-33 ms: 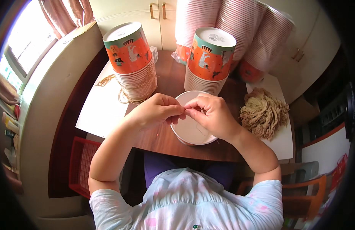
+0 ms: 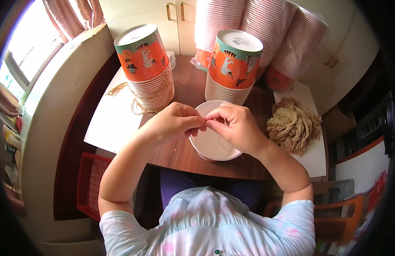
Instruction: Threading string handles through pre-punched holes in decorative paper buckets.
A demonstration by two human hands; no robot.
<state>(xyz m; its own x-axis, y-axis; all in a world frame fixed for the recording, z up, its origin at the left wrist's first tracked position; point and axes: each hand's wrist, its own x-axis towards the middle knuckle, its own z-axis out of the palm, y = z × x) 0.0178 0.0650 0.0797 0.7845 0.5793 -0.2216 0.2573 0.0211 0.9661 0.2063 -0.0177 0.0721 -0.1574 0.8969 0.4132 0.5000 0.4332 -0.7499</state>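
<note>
Frame centre: left hand (image 2: pixel 174 122) and right hand (image 2: pixel 236 128), fingertips pinched together on a thin string (image 2: pixel 225 144), directly above white paper bowl (image 2: pixel 210 145); string trails down toward the right hand.

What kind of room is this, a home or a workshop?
Probably a home room used for piecework: cream cupboard doors, a curtained window, and a brown wooden table crowded with stacks of orange printed paper cups.
</note>
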